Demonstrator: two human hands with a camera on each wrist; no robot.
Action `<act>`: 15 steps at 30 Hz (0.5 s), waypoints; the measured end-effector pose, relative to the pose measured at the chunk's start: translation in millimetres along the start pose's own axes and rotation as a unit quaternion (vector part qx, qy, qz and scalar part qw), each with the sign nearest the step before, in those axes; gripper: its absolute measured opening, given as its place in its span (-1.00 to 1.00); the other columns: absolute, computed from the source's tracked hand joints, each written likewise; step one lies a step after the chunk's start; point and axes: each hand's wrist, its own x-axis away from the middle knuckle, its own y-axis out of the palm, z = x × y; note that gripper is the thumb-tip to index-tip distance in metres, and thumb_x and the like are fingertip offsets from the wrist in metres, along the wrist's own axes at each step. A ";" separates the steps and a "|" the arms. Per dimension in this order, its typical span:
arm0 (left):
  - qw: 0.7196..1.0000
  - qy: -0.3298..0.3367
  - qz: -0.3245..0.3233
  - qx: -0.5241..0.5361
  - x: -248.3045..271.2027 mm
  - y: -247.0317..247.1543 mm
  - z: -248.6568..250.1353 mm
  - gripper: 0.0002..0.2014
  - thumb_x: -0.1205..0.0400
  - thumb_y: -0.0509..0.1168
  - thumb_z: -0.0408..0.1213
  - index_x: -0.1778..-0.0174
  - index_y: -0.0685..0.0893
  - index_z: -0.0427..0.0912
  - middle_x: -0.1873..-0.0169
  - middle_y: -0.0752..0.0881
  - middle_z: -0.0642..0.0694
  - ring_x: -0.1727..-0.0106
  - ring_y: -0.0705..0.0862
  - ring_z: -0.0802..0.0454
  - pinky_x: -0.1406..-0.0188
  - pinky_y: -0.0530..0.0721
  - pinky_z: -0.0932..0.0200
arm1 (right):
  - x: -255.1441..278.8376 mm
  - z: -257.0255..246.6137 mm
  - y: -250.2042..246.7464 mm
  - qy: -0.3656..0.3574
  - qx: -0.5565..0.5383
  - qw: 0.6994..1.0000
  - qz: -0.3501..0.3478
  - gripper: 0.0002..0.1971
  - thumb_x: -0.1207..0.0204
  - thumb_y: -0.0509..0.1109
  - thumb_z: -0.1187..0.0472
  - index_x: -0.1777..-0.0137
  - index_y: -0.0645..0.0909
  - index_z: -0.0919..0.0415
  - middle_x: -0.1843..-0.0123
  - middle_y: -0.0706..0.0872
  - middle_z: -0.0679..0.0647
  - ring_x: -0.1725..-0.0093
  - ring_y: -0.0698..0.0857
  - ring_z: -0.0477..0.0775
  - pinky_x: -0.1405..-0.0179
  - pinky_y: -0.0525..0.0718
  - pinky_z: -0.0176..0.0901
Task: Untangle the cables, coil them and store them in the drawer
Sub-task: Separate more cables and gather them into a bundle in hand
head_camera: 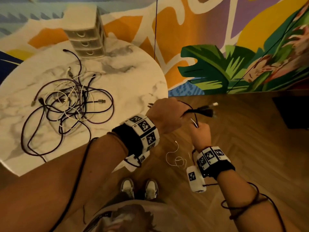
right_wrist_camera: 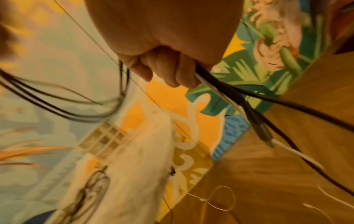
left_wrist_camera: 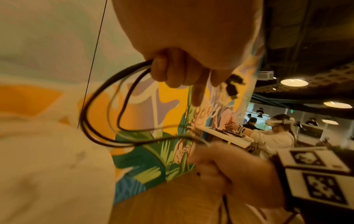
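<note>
Both hands out past the edge of the round marble surface (head_camera: 133,77), over the wood floor (head_camera: 250,148). Left hand (head_camera: 164,114) curled tight round a bunch of black cables (left_wrist_camera: 99,106), plug ends (head_camera: 207,111) poking out beside the thumb. Right hand (head_camera: 200,136) just below, pinching the same black and white strands. Rest of the tangle (head_camera: 66,104) still heaped on the marble, well short of the little drawer unit (head_camera: 87,39) at the far edge. Thin white cable (head_camera: 175,158) on the floor.
</note>
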 end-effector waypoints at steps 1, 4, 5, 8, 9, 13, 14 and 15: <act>0.998 -0.041 -0.025 0.039 -3.1 7.1 1.7 -0.66 -0.72 0.08 -0.01 0.06 0.66 -0.15 0.34 0.57 0.03 0.28 0.52 0.04 0.37 0.28 0.18 | 3.9 -10.2 0.4 -0.026 -0.001 1.000 -0.011 -0.57 -0.51 0.30 0.40 0.55 0.30 0.12 0.59 0.31 -0.04 0.69 0.26 -0.19 0.67 0.20 -0.44; 0.971 -0.118 -0.036 0.207 -16.4 24.3 5.5 -0.67 -0.67 0.18 -0.02 0.12 0.65 -0.23 0.31 0.63 0.00 0.22 0.60 0.03 0.31 0.46 0.17 | 13.2 -32.3 1.3 -0.094 -0.014 0.995 -0.033 -0.68 -0.56 0.32 0.36 0.40 0.49 0.06 0.48 0.53 -0.11 0.60 0.49 -0.30 0.60 0.36 -0.53; 0.961 -0.135 -0.033 0.237 -20.6 28.4 6.6 -0.70 -0.65 0.23 -0.06 0.10 0.68 -0.25 0.25 0.69 -0.08 0.17 0.65 -0.01 0.23 0.54 0.12 | 15.1 -37.2 1.0 -0.113 -0.026 0.993 -0.035 -0.72 -0.56 0.32 0.38 0.34 0.52 0.04 0.42 0.58 -0.13 0.53 0.55 -0.33 0.54 0.42 -0.53; 0.954 -0.154 -0.012 0.255 -28.6 26.0 12.2 -0.79 -0.64 0.25 -0.21 0.07 0.70 -0.29 0.20 0.71 -0.14 0.11 0.68 -0.08 0.16 0.55 0.10 | 14.2 -39.4 -0.4 -0.126 -0.057 0.989 -0.049 -0.66 -0.56 0.32 0.39 0.41 0.47 0.06 0.56 0.54 -0.20 0.58 0.50 -0.28 0.56 0.39 -0.48; 0.957 -0.151 0.001 0.249 -30.9 21.0 12.8 -0.79 -0.66 0.23 -0.23 0.05 0.68 -0.29 0.20 0.70 -0.15 0.14 0.67 -0.08 0.15 0.56 0.08 | 14.6 -35.9 -0.9 -0.115 -0.052 0.990 -0.064 -0.65 -0.56 0.32 0.38 0.45 0.44 0.12 0.63 0.50 -0.19 0.63 0.45 -0.24 0.58 0.35 -0.45; 0.963 -0.120 0.084 0.227 -41.5 -11.0 -0.3 -0.77 -0.70 0.17 -0.23 0.04 0.65 -0.32 0.23 0.66 -0.15 0.24 0.56 0.00 0.30 0.39 0.18 | 25.2 1.6 -1.8 -0.006 -0.024 0.998 -0.059 -0.58 -0.55 0.30 0.37 0.53 0.33 0.16 0.72 0.32 -0.15 0.73 0.28 -0.20 0.69 0.27 -0.38; 0.967 -0.109 0.081 0.216 -41.9 -16.4 -4.5 -0.77 -0.70 0.18 -0.23 0.07 0.64 -0.33 0.24 0.67 -0.15 0.24 0.55 0.01 0.32 0.35 0.19 | 24.7 7.9 -0.1 -0.004 -0.023 0.998 -0.050 -0.59 -0.55 0.30 0.35 0.53 0.33 0.15 0.68 0.30 -0.14 0.72 0.25 -0.20 0.68 0.25 -0.36; 0.970 -0.101 0.073 0.208 -40.2 -17.9 -6.7 -0.78 -0.70 0.19 -0.24 0.10 0.63 -0.32 0.26 0.66 -0.14 0.24 0.54 0.02 0.33 0.31 0.21 | 22.9 9.3 2.2 -0.009 -0.021 0.999 -0.047 -0.59 -0.55 0.30 0.33 0.52 0.32 0.13 0.64 0.29 -0.10 0.70 0.23 -0.19 0.67 0.22 -0.35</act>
